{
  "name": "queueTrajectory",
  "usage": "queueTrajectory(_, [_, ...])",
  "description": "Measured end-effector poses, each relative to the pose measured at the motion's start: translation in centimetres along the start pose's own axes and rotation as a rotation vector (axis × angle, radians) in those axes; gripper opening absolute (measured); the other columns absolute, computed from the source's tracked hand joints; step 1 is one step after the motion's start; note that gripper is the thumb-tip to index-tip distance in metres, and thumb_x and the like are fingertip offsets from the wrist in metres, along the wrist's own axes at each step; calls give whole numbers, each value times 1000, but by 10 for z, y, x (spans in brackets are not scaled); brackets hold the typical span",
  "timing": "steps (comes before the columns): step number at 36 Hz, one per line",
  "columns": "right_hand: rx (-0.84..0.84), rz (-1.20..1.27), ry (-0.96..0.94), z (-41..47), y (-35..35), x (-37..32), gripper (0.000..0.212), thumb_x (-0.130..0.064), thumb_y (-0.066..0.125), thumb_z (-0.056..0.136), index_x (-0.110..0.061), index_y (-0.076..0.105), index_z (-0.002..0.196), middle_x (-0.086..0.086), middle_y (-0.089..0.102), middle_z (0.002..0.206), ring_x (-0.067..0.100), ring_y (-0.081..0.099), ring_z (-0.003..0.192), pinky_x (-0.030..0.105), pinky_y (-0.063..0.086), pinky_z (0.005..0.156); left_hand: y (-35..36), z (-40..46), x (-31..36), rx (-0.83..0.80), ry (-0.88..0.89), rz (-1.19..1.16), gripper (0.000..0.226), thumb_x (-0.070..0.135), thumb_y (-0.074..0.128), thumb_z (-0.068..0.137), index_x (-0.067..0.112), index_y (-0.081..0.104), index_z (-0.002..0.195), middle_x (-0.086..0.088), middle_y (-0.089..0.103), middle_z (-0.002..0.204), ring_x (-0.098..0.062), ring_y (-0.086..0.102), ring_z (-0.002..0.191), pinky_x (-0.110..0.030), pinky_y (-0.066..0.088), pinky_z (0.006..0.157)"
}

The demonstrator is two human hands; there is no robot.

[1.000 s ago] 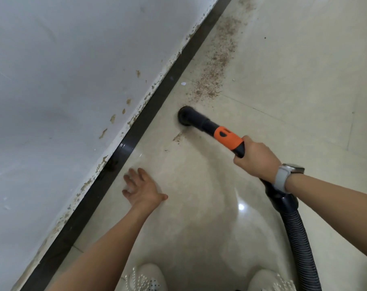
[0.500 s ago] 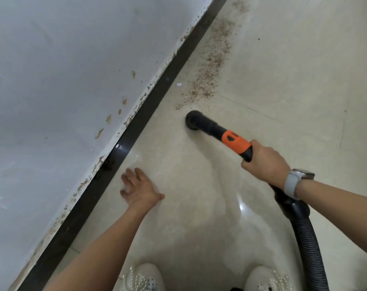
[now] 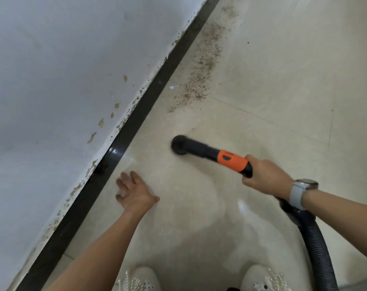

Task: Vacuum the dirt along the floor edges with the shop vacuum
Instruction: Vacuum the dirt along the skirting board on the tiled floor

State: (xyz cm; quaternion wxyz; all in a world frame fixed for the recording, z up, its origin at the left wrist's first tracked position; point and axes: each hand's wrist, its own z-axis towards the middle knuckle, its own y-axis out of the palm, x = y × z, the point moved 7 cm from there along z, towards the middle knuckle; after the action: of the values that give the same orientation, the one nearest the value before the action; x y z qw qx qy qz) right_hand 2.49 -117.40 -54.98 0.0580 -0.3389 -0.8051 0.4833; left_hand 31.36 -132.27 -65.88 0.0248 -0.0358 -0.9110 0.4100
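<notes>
Floor (image 3: 262,80): beige glossy tile, grout lines visible, glare spot nr bottom centre.
Wall (image 3: 52,70): white, left side; brown chips and flaking paint along lower edge.
Skirting (image 3: 136,120): black strip btwn wall and floor, runs diagonal top-right to bottom-left.
Dirt (image 3: 201,72): brown gritty band on floor beside skirting, upper centre; well apart from nozzle.
Nozzle (image 3: 179,144): black, round end on floor, apart from skirting.
Wand (image 3: 233,161): black w/ orange collar, slants from nozzle to R hand.
Hose (image 3: 317,244): black ribbed, exits bottom right.
Right hand (image 3: 264,177): fist closed round wand just behind orange collar; grey watch (image 3: 300,192) on wrist.
Left hand (image 3: 134,192): holds nothing, fingers spread, palm down at floor nr skirting; contact w/ floor unclear.
Shoes (image 3: 140,279): white pair, bottom edge.
</notes>
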Motion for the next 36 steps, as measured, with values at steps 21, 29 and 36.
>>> queueTrajectory(21, [21,63,156,-5,-38,-1,25,-24,58,85,-14,42,100,9,55,84,30,53,73,32,40,63,-42,-27,36,-179,73,-330,85,36,73,82,3,28,146,-19,38,146,-34,38,133,-41,35,110])
queueTrajectory(29, [124,277,253,-57,-210,-1,27,-21,61,85,-10,43,101,16,61,91,37,61,82,44,52,77,-196,-168,151,-218,234,-816,21,24,49,98,10,63,106,-8,62,104,-24,59,99,-30,44,82])
queueTrajectory(36, [179,439,193,-134,-382,-36,25,-22,61,85,-10,46,101,14,62,86,37,62,77,44,54,72,-332,-315,243,-350,272,-1082,10,24,45,100,21,55,97,-3,62,103,-17,61,91,-29,48,82])
